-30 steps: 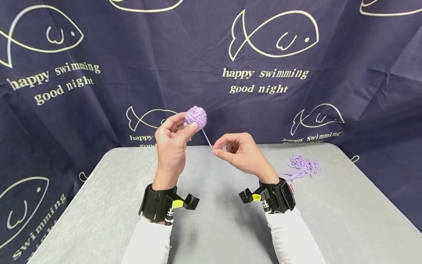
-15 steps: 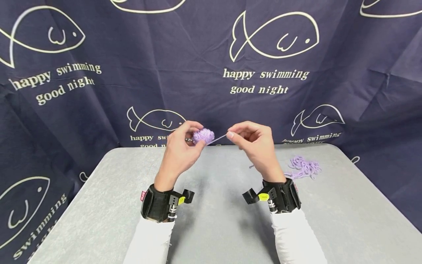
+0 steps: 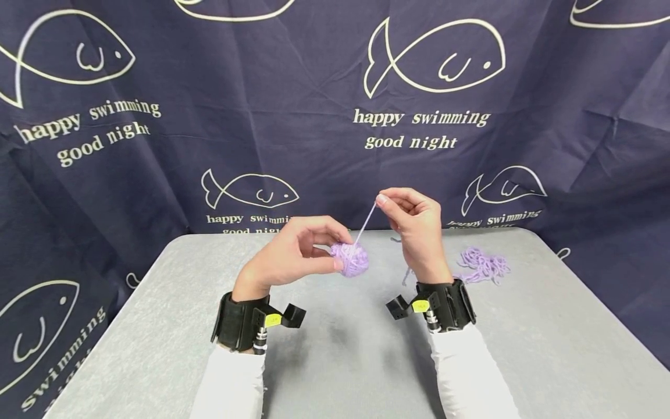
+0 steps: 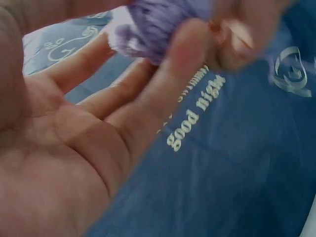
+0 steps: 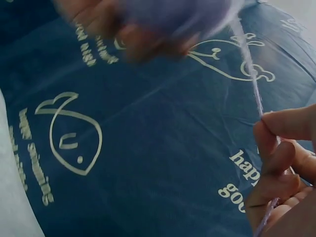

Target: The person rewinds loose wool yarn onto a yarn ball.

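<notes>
My left hand (image 3: 298, 250) holds a small ball of lilac yarn (image 3: 350, 260) between thumb and fingertips, above the middle of the table. From the ball a taut yarn strand (image 3: 366, 222) slants up to my right hand (image 3: 414, 227), which pinches it between thumb and forefinger. In the left wrist view the wound turns of the yarn ball (image 4: 155, 29) show between the fingers. The strand (image 5: 252, 81) runs down into the pinch in the right wrist view, and its tail passes on through the curled fingers. There the ball is blurred at the top.
A loose tangle of lilac yarn (image 3: 484, 266) lies on the grey table (image 3: 549, 326) at the right, its trailing end partly hidden behind the right hand. Behind the table hangs a dark blue curtain (image 3: 314, 105) printed with fish and lettering. Both wrists wear black camera straps.
The left hand has turned and carried the ball down and to the right. The right hand has risen and shifted right, still pinching the strand, which now slants up from the ball.
</notes>
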The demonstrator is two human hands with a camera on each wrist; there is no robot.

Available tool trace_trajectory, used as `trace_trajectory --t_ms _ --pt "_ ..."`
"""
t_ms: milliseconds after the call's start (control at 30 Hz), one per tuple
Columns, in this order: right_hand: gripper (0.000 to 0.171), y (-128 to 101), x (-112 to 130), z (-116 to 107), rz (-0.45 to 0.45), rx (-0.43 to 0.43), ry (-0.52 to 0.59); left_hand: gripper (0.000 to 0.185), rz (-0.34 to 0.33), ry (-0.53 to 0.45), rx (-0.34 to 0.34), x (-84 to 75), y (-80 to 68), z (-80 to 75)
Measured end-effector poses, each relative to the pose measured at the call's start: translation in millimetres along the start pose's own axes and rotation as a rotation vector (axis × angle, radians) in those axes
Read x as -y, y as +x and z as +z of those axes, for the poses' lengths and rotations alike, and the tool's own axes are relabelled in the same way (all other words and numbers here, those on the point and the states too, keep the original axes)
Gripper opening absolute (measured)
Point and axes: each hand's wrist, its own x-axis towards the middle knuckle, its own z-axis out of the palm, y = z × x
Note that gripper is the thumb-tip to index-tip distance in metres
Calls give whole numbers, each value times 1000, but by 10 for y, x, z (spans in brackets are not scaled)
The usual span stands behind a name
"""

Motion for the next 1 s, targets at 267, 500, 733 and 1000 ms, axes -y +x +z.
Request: trace_trajectory --t_ms 267,500,733,1000 --pt "8 -50 -48 81 20 257 -316 38 298 -244 -310 23 68 37" --pt "5 -123 -15 203 -35 439 -427 40 296 -364 -613 12 132 86" --pt "5 -171 54 241 -89 472 -434 34 258 115 -850 60 161 79" --pt "5 -156 118 173 -116 370 -331 27 76 531 -823 150 110 30"
